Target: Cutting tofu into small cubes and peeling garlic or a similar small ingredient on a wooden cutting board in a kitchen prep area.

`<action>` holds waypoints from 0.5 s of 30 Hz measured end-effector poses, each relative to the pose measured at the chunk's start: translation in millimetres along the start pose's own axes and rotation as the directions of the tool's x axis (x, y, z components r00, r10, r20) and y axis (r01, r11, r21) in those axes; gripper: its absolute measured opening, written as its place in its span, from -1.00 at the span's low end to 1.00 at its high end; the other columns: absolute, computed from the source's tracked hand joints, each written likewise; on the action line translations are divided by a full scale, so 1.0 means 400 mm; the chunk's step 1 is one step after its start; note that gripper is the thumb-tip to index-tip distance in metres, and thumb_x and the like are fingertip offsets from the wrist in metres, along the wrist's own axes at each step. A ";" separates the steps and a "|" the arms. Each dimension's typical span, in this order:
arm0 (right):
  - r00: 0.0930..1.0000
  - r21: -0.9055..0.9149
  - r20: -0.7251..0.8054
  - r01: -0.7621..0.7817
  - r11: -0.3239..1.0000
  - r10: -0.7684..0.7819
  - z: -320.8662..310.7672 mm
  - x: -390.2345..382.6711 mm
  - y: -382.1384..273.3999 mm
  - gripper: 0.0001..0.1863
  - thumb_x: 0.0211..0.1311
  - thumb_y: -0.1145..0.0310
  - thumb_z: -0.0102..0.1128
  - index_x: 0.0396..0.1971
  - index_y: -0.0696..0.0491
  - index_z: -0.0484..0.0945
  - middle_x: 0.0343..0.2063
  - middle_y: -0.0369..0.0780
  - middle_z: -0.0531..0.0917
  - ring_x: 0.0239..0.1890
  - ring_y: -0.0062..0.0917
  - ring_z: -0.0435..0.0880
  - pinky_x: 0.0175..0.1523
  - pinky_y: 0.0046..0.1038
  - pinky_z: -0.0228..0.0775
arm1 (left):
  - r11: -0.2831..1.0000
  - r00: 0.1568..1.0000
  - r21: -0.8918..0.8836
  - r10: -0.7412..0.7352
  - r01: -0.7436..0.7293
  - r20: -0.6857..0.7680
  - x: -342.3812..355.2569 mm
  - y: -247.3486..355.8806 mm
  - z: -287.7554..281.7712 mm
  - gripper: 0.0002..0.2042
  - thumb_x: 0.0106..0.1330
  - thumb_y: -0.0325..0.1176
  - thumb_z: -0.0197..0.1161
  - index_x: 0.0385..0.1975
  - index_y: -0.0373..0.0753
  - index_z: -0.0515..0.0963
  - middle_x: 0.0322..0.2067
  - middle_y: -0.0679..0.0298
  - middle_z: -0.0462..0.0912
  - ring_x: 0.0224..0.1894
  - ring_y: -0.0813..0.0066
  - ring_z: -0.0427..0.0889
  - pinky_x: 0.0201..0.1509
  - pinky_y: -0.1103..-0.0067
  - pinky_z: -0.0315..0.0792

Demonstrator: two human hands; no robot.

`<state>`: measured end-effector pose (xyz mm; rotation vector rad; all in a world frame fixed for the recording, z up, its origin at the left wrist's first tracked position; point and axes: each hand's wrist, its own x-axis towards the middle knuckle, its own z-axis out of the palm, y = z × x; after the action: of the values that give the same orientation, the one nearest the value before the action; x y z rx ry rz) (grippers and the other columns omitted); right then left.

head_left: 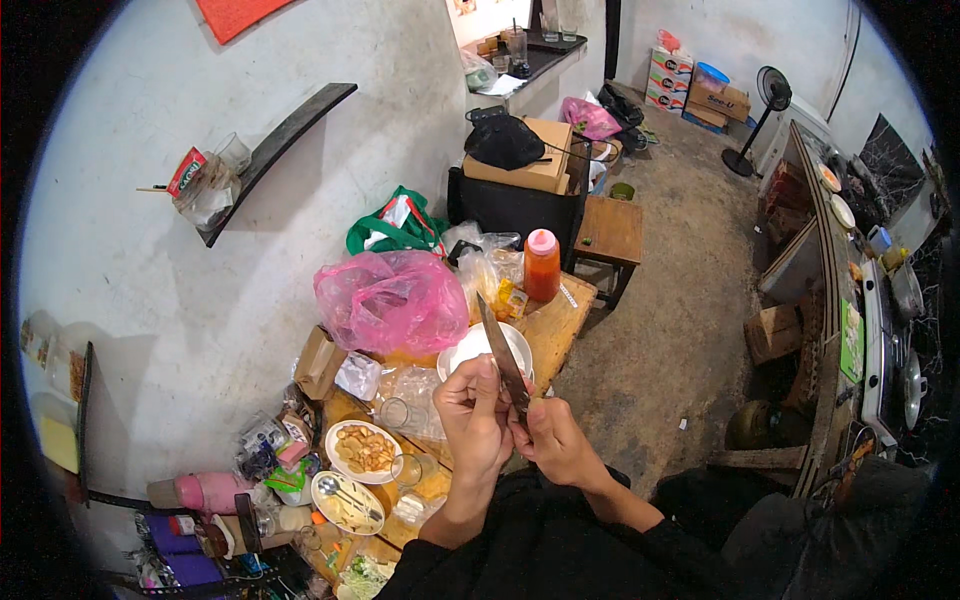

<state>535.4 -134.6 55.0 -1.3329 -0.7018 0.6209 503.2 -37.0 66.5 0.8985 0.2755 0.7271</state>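
A knife [503, 362] with a long dark blade is raised in front of me, its tip pointing up and away. My right hand [557, 440] is closed around its handle end. Close beside the blade, my left hand [472, 415] has its fingers curled and pressed together; what they pinch, if anything, is too small to make out. Just beyond both hands, a white plate [455, 357] lies on the wooden table [560, 335], partly hidden by the knife and my left hand. Black sleeves cover my forearms partway.
To the left are a plate of brown pieces [365, 450], an oval plate with spoons [345, 500] and a drinking glass [410, 470]. Farther back stand a pink plastic bag [395, 300] and an orange sauce bottle [541, 268]. A wooden stool [608, 230] is beyond the table; a counter [822, 400] runs along the right.
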 end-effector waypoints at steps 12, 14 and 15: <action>1.000 0.004 0.007 0.003 1.000 -0.003 -0.016 -0.015 -0.004 -0.40 0.29 -0.05 -0.40 -0.72 0.15 0.26 -0.80 -0.33 0.28 -0.71 -0.64 0.23 -0.60 -0.55 0.09 | 0.997 0.996 0.070 0.029 -0.035 0.087 -0.006 -0.012 -0.007 -0.81 0.23 -0.32 0.08 -0.41 -0.35 0.45 -0.54 0.24 0.51 -0.55 0.55 0.53 -0.45 0.62 0.51; 0.999 -0.019 0.001 0.037 0.999 -0.037 -0.018 -0.016 -0.002 -0.39 0.28 -0.07 -0.43 -0.75 0.12 0.25 -0.83 -0.34 0.26 -0.75 -0.66 0.21 -0.63 -0.59 0.05 | 0.998 0.995 0.050 0.025 -0.030 0.097 -0.004 -0.016 -0.014 -0.81 0.22 -0.33 0.10 -0.42 -0.36 0.46 -0.55 0.22 0.52 -0.55 0.53 0.53 -0.45 0.60 0.50; 0.999 -0.021 0.008 0.033 0.999 -0.033 -0.020 -0.017 -0.003 -0.40 0.28 -0.07 -0.43 -0.75 0.12 0.24 -0.83 -0.34 0.26 -0.74 -0.66 0.21 -0.63 -0.59 0.05 | 0.998 0.995 0.050 0.024 -0.029 0.098 -0.003 -0.015 -0.014 -0.81 0.22 -0.33 0.10 -0.42 -0.36 0.46 -0.55 0.22 0.52 -0.55 0.53 0.53 -0.45 0.60 0.50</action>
<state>537.2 -145.2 54.8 -1.3369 -0.7374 0.5939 502.1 -36.6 58.3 0.9846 0.1972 0.7013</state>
